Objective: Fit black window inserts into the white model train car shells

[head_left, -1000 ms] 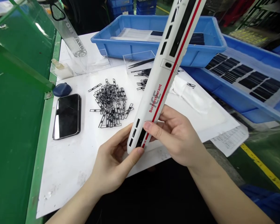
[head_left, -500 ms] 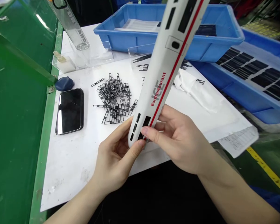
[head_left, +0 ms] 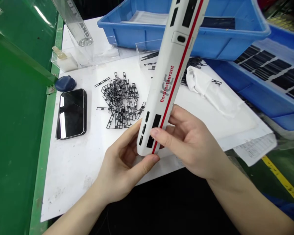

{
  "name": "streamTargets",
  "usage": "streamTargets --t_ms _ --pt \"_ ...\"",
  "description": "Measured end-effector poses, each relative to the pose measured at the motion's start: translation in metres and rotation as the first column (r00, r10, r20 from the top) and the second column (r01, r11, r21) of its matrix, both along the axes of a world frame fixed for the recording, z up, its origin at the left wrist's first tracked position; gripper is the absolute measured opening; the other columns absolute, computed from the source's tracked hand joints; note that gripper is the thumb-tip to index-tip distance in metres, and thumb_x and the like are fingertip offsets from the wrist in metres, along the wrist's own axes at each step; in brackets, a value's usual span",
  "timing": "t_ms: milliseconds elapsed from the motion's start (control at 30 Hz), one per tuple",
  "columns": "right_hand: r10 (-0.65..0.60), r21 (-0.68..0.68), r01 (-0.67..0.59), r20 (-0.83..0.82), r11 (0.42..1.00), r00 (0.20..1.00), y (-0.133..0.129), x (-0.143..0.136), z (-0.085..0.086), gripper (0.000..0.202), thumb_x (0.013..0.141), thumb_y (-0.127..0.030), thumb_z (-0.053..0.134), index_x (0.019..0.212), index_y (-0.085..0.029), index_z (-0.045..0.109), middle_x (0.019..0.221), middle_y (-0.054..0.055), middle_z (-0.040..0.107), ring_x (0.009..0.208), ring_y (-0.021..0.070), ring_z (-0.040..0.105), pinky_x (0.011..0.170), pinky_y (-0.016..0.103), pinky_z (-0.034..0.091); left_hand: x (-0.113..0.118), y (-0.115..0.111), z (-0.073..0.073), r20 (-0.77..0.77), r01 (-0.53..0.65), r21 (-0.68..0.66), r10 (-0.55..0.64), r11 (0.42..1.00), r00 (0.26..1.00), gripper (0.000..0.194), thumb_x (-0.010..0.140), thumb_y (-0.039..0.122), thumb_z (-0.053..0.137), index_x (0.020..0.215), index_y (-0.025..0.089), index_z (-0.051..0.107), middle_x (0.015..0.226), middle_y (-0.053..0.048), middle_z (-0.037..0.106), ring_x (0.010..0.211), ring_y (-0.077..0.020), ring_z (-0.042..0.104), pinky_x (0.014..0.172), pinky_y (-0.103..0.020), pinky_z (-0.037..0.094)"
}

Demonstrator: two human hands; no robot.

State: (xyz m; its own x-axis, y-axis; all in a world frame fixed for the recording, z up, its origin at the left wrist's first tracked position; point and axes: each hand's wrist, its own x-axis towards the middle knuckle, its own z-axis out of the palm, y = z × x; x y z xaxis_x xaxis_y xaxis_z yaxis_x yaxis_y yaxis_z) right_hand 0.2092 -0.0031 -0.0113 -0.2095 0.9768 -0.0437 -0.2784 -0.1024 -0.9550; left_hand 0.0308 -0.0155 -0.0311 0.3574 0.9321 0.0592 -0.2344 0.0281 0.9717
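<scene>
Train body point(head_left: 170, 81), white with a red stripe and marked "ICE Bordrestaurant," slants up and away from a person's two bare hands above the near edge of a white worktable point(head_left: 71, 176). The left hand point(head_left: 122, 169) is half curled about the lower end, its thumb at the bottom edge and its fingers passing behind; how firmly it grips cannot be told. The right hand point(head_left: 192, 143) closes on the body's right side, thumb on the front beside a black window panel point(head_left: 153, 130), fingers behind.

Beyond the left hand lie a black phone point(head_left: 72, 114) and, to its right, a loose pile of thin black frames point(head_left: 120, 101). A dark blue rounded object point(head_left: 65, 84) sits just behind the phone. On the right, a crumpled white wrap point(head_left: 210, 91) rests on the table, and a printed sheet point(head_left: 257, 148) juts past the edge.

Farther back, dark tweezers point(head_left: 149, 56) show beside the body, near a clear tray point(head_left: 105, 57). A clear bottle point(head_left: 75, 24) stands at left near a green panel point(head_left: 12, 130). A blue tub point(head_left: 127, 40) spans the rear, while a second blue tub point(head_left: 257, 98) at right holds rows of black strips point(head_left: 274, 80).
</scene>
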Motion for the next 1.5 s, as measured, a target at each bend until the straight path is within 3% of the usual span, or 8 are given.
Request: streamTargets --t_ms 100,300,533,833,1067,1233,1367,1500 --pt "0.015 -0.033 -0.016 -0.014 0.999 1.0 -0.003 -0.002 -0.002 0.013 0.1 -0.023 0.071 0.112 -0.024 0.068 0.119 0.003 0.077 0.1 0.0171 0.078 0.085 0.027 0.067 0.002 0.001 0.001 0.022 -0.029 -0.013 0.03 0.999 0.999 0.063 0.089 -0.001 0.078 0.138 0.037 0.069 0.148 0.006 0.069 0.139 -0.0167 0.063 0.116 -0.025 0.054" --pt "0.088 -0.063 -0.089 -0.029 0.994 0.996 -0.001 0.002 -0.005 0.017 0.098 -0.019 0.073 0.114 -0.022 0.067 0.121 0.005 0.077 0.115 0.0201 0.075 0.092 0.028 0.065 0.005 0.0 0.001 0.009 -0.059 -0.058 0.06 0.997 0.998 0.059 0.088 -0.001 0.08 0.136 0.033 0.071 0.14 0.005 0.074 0.132 -0.0138 0.068 0.113 -0.019 0.055" --pt "0.174 -0.077 -0.176 -0.04 0.981 0.984 0.002 0.008 -0.004 0.019 0.1 -0.013 0.068 0.116 -0.022 0.065 0.122 0.003 0.075 0.111 0.018 0.076 0.094 0.026 0.064 0.005 -0.002 0.001 -0.03 -0.093 -0.075 0.091 0.993 0.995 0.061 0.087 0.002 0.081 0.137 0.036 0.07 0.142 0.005 0.073 0.133 -0.0169 0.068 0.111 -0.021 0.057" --pt "0.193 -0.121 -0.194 -0.023 0.974 0.981 0.006 0.008 0.001 0.018 0.099 -0.009 0.064 0.109 -0.023 0.062 0.114 0.003 0.077 0.116 0.0223 0.075 0.095 0.034 0.067 0.007 0.002 0.005 -0.034 -0.107 -0.168 0.103 0.98 0.994 0.06 0.086 0.004 0.084 0.134 0.038 0.072 0.135 0.006 0.077 0.127 -0.0169 0.072 0.106 -0.021 0.061" --pt "0.213 -0.108 -0.201 0.119 0.974 0.97 0.013 0.004 0.004 0.01 0.103 -0.016 0.061 0.107 -0.025 0.063 0.118 0.002 0.075 0.109 0.0213 0.075 0.098 0.04 0.066 0.008 0.004 0.008 -0.054 -0.135 -0.159 0.128 0.978 0.99 0.048 0.088 0.004 0.081 0.128 0.031 0.076 0.137 0.003 0.076 0.127 -0.016 0.072 0.105 -0.016 0.059" --pt "0.26 -0.071 -0.256 0.044 0.964 0.965 0.018 0.006 0.005 0.025 0.099 -0.008 0.063 0.118 -0.023 0.064 0.127 0.003 0.073 0.12 0.0222 0.072 0.101 0.039 0.065 0.008 0.002 0.007 -0.046 -0.151 -0.125 0.146 0.981 0.988 0.052 0.088 0.005 0.082 0.129 0.034 0.074 0.138 0.004 0.076 0.128 -0.0167 0.072 0.106 -0.02 0.06" --pt "0.289 -0.1 -0.284 0.038 0.954 0.957 0.017 0.011 0.006 0.037 0.093 -0.004 0.066 0.124 -0.024 0.065 0.125 0.003 0.075 0.119 0.0218 0.073 0.103 0.039 0.065 0.009 0.001 0.007 -0.06 -0.146 -0.096 0.141 0.985 0.988 0.051 0.088 0.006 0.082 0.13 0.034 0.074 0.139 0.002 0.076 0.129 -0.0212 0.071 0.108 -0.028 0.062" --pt "0.326 -0.128 -0.316 0.069 0.94 0.943 0.019 0.013 0.009 0.044 0.087 -0.002 0.071 0.125 -0.024 0.066 0.121 0.004 0.077 0.112 0.0236 0.076 0.097 0.04 0.068 0.01 0.0 0.006 -0.075 -0.147 -0.077 0.141 0.986 0.987 0.052 0.087 0.007 0.082 0.131 0.034 0.074 0.139 0.002 0.075 0.127 -0.0205 0.072 0.107 -0.027 0.062"
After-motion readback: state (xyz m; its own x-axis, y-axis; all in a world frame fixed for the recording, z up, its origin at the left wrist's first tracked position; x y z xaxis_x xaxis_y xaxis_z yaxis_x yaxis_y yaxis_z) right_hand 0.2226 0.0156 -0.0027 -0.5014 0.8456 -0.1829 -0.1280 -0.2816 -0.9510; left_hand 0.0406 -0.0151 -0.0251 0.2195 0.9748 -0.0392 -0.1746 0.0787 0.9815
